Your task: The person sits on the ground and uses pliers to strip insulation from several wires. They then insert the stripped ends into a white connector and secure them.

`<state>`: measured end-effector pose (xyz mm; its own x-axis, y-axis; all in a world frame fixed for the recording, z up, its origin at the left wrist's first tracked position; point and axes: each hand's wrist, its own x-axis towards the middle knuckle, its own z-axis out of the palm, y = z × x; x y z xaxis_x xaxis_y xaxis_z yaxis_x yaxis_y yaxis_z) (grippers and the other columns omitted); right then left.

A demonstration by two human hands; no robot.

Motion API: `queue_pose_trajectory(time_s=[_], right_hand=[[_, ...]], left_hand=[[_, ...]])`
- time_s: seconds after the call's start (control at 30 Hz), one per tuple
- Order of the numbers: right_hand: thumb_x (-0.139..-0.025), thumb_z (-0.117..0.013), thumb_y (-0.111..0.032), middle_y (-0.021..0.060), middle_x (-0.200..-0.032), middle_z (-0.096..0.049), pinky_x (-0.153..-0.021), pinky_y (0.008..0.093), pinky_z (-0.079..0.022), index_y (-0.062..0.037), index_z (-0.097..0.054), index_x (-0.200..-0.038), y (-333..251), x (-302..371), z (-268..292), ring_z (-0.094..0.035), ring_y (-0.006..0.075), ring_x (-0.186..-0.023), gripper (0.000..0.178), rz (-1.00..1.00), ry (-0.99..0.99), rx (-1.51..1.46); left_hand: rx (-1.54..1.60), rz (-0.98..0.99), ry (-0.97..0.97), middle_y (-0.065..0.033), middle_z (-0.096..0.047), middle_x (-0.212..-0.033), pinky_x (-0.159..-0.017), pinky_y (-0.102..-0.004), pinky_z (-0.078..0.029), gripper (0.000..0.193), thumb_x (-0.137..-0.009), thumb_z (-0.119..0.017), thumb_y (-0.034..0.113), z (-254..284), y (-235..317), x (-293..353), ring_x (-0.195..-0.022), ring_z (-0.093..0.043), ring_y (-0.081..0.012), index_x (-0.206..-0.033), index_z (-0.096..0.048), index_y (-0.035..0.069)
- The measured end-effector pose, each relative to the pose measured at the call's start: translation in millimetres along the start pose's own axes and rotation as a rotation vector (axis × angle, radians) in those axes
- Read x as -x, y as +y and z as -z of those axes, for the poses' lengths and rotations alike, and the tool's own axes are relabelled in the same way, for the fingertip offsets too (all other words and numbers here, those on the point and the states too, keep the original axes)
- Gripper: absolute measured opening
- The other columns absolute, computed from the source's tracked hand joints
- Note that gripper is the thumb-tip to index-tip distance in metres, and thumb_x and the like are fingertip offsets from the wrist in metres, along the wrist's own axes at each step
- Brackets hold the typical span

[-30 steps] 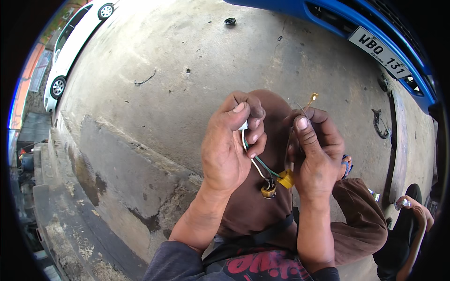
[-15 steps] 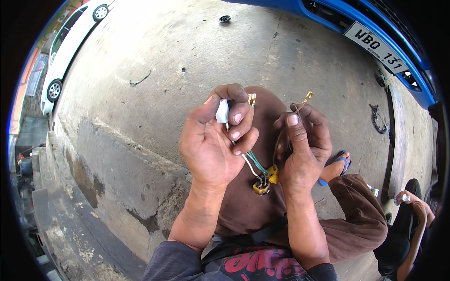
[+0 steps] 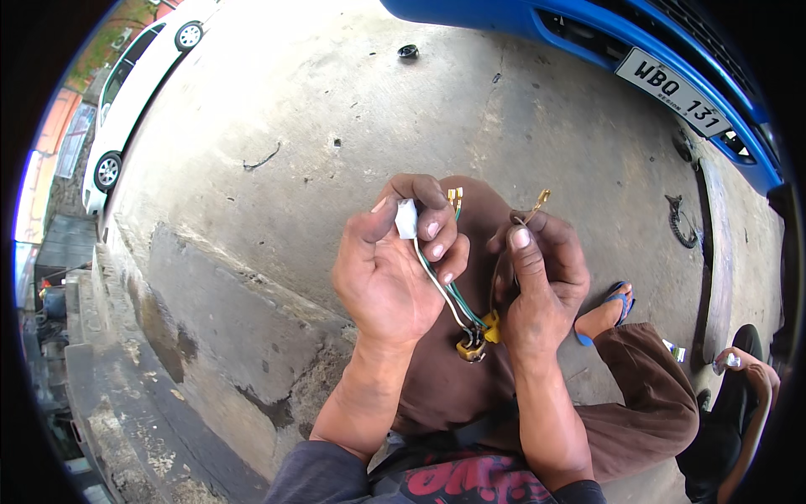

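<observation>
My left hand [image 3: 395,269] is closed, palm up, pinching a small white plastic connector [image 3: 406,219] between thumb and fingers. From it a white wire [image 3: 438,282] runs down, beside green wires [image 3: 461,304], to a yellow socket [image 3: 472,344] over my brown-trousered leg. A brass terminal [image 3: 455,196] on a green wire stands beyond my left fingertips. My right hand [image 3: 541,277] is closed too, thumb pressed on the index finger, gripping a thin wire whose brass terminal [image 3: 542,200] sticks up above the fingers. The lower run of that wire is hidden behind the hand.
A blue vehicle's bumper [image 3: 504,29] spans the top right, and a white car [image 3: 138,92] stands far left. A round black part [image 3: 408,52] and a black cable piece [image 3: 680,223] lie on the concrete. Another person's arm [image 3: 760,395] shows at lower right.
The view has shifted slightly, so most things sit a little lower in it. Both hands keep their holds, now slightly closer together. More of the wires below the white connector shows.
</observation>
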<state>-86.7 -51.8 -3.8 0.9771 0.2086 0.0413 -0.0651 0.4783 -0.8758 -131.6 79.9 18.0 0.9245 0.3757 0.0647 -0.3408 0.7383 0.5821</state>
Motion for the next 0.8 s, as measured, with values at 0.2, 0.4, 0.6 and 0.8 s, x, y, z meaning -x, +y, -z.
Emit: queue_pose_trajectory(time_s=[0.2,0.4,0.6,0.8], right_hand=[[-0.1,-0.07,-0.006,0.0102,-0.089,-0.072,-0.049,0.0191,-0.041,0.0003,-0.067,-0.118,-1,2,-1,-0.054,0.0054,-0.059,0.019,0.042,-0.033,0.049],[-0.097,-0.073,-0.001,0.0098,-0.099,-0.074,-0.053,0.0196,-0.045,0.0023,-0.069,-0.117,2,3,-1,-0.063,0.0081,-0.07,0.021,0.11,-0.049,0.019],[-0.095,-0.074,-0.001,0.0075,-0.1,-0.074,-0.066,0.0222,-0.049,0.0027,-0.074,-0.111,0,7,5,-0.065,0.0097,-0.08,0.017,0.063,-0.02,0.066],[-0.094,-0.074,0.001,0.0072,-0.101,-0.075,-0.081,0.0245,-0.05,0.0032,-0.075,-0.108,1,10,4,-0.065,0.0105,-0.091,0.015,0.114,-0.055,0.141]], left_hand=[[0.084,-0.028,-0.071,-0.0061,-0.051,-0.089,-0.068,-0.0354,-0.043,0.041,-0.099,-0.048,0.037,2,-2,-1,-0.079,-0.049,-0.018,-0.11,-0.059,-0.001],[0.068,-0.024,-0.007,-0.0041,-0.049,-0.087,-0.073,-0.0358,-0.043,0.047,-0.093,-0.047,0.04,0,-4,0,-0.079,-0.048,-0.0164,-0.11,-0.058,-0.002],[0.078,-0.035,-0.015,-0.0064,-0.051,-0.093,-0.079,-0.0359,-0.044,0.036,-0.1,-0.048,0.033,1,-7,-3,-0.085,-0.05,-0.0187,-0.115,-0.055,0.001],[-0.034,-0.093,0.085,-0.0039,-0.049,-0.094,-0.079,-0.0362,-0.044,0.025,-0.101,-0.054,0.024,-1,-15,-3,-0.086,-0.048,-0.0158,-0.115,-0.054,0.004]])
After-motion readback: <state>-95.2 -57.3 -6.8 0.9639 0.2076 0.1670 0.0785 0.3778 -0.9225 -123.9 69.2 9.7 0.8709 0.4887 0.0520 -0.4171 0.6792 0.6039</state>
